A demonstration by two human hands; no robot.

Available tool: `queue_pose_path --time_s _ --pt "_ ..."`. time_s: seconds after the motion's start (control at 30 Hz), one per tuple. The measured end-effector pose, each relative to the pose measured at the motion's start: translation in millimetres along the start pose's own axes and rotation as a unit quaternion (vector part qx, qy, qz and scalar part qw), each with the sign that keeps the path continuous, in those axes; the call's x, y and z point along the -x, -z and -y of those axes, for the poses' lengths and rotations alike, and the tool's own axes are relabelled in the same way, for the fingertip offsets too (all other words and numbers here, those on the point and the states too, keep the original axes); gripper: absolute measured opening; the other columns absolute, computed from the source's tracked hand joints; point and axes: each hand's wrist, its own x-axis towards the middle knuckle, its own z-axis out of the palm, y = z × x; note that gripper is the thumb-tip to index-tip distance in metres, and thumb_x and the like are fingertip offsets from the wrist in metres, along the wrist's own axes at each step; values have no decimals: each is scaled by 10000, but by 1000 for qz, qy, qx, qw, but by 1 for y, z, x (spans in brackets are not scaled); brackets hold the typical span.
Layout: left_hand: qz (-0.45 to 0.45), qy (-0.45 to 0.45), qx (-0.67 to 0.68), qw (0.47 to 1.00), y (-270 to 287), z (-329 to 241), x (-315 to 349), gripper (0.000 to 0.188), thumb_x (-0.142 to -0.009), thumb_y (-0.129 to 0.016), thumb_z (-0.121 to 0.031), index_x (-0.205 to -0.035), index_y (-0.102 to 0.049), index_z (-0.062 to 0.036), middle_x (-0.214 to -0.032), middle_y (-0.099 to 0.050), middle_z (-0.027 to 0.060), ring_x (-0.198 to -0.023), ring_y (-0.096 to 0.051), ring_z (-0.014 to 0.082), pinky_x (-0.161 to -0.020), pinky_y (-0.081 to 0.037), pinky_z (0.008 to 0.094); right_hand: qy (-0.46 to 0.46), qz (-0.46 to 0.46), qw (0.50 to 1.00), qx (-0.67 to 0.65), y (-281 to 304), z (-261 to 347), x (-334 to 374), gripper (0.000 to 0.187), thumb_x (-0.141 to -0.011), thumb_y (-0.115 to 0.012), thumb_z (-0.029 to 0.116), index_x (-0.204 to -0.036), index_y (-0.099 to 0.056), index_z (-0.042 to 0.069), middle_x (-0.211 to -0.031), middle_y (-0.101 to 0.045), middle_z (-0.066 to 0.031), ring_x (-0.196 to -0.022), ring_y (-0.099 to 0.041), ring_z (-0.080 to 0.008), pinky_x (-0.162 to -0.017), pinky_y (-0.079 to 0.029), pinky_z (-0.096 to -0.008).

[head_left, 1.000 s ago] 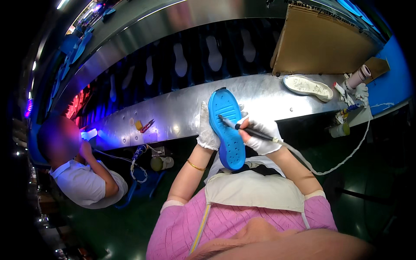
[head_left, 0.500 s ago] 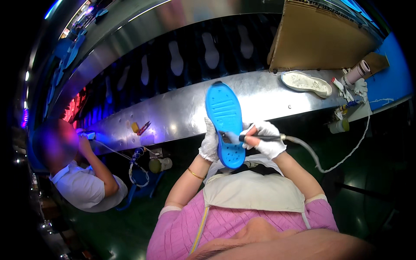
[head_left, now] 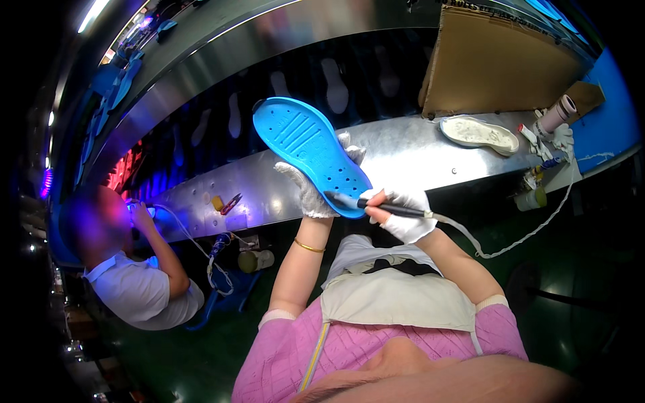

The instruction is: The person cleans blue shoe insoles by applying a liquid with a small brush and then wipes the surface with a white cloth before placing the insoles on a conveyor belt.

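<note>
At the metal bench [head_left: 410, 151], the left hand [head_left: 309, 195] cradles a raised blue sole [head_left: 312, 151] (light and springy, I'd guess; best held by its rim); the right hand [head_left: 410, 227] pinches a brush [head_left: 406, 211] at the sole's near end.

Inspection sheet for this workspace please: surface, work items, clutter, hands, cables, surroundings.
Surface: metal bench, shiny, strong glare.
Work items: blue sole, held up off the bench; black-handled brush, tip over the sole's near end, contact unclear.
Clutter: white sole, red-handled tool and yellow block on the bench.
Hands: gloved left hand holds the blue sole; right hand, gloved with bare fingertips, grips the brush.
Cables: pale hose from the brush, looping right.
Surroundings: cardboard far right; co-worker at left.
</note>
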Motion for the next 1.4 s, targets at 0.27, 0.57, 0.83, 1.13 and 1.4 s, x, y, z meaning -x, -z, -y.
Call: queue_pose_path --time_s 0.27,0.57,0.83,1.13,1.4 --pt "101 14 -57 993 -6 -23 -14 1139 -543 -509 -833 -1336 -360 -29 -1249 -493 198 -1066 -561 344 -936 -470 463 -115 -50 983 -137 13 0 -14 125 -791 -683 63 -861 -583 34 -860 -634 -81 -745 -624 -123 -639 -479 -212" --pt "70 108 -418 899 -4 -47 -22 1020 -605 -567 -748 -1254 -451 31 -1143 -580 183 -973 -619 261 -788 -549 362 -254 131 956 -58 37 15 -31 130 -678 -686 -39 -748 -612 42 -882 -651 -75 -753 -606 -152 -708 -501 -261" --pt "-46 258 -453 852 -37 -34 -46 748 -777 -538 -647 -1166 -524 -8 -959 -617 150 -804 -636 215 -694 -551 321 -39 94 974 202 21 33 -19 99 -713 -620 -4 -771 -605 74 -770 -607 -50 -721 -574 -154 -691 -463 -261" --pt "-83 273 -551 784 -53 -23 -44 765 -804 -546 -623 -1284 -465 -33 -1131 -562 170 -973 -567 254 -825 -486 366 -92 86 985 121 37 38 -19 98 -692 -642 -18 -752 -594 43 -850 -593 -81 -777 -576 -161 -701 -466 -267" --pt "-108 280 -559 773 -57 -17 -39 741 -808 -545 -619 -1264 -478 -38 -1127 -565 140 -955 -573 231 -849 -478 370 -45 74 989 117 58 30 -28 112 -658 -658 -28 -706 -585 43 -790 -589 -67 -752 -569 -171 -710 -466 -286"
